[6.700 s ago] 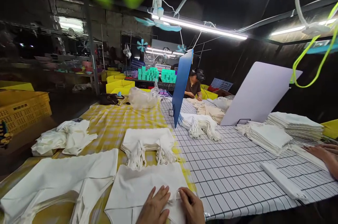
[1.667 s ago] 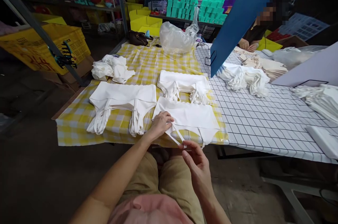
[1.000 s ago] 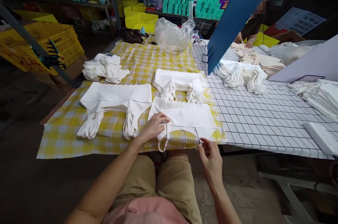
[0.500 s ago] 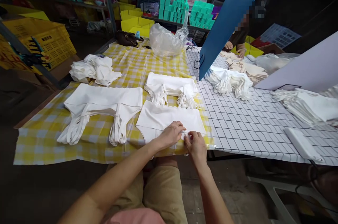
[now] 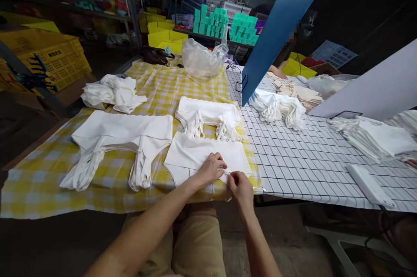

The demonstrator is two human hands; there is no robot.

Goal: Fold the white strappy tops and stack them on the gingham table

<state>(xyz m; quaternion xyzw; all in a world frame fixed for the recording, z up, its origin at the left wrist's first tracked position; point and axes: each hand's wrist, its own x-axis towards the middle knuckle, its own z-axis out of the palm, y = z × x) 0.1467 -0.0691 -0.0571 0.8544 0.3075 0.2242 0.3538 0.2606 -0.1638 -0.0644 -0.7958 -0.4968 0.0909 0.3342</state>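
In front of me a white strappy top (image 5: 185, 153) lies flat at the table's near edge. My left hand (image 5: 212, 168) rests on its lower part, fingers bent and closed on the fabric. Just to the right, my right hand (image 5: 240, 185) pinches the same top near a seam, thumb against fingertips. The exact bit of cloth between the fingers is hidden. Behind it sits a stack of white tops (image 5: 208, 109) with bunched straps. Left of my hands lies a larger stack of white strappy tops (image 5: 122, 127), straps pointing toward me.
A crumpled white fabric pile (image 5: 114, 92) lies on the yellow checked cloth (image 5: 156, 79). Further back are a clear plastic bag (image 5: 203, 59) and a dark handbag (image 5: 156, 55). A blue panel (image 5: 280, 25) rises beside more garment stacks (image 5: 276, 105). A person's arm (image 5: 276, 71) shows behind it.
The view has tilted up slightly, so the table sits lower in the picture. Both hands stay on the same white top, with only small finger movements.
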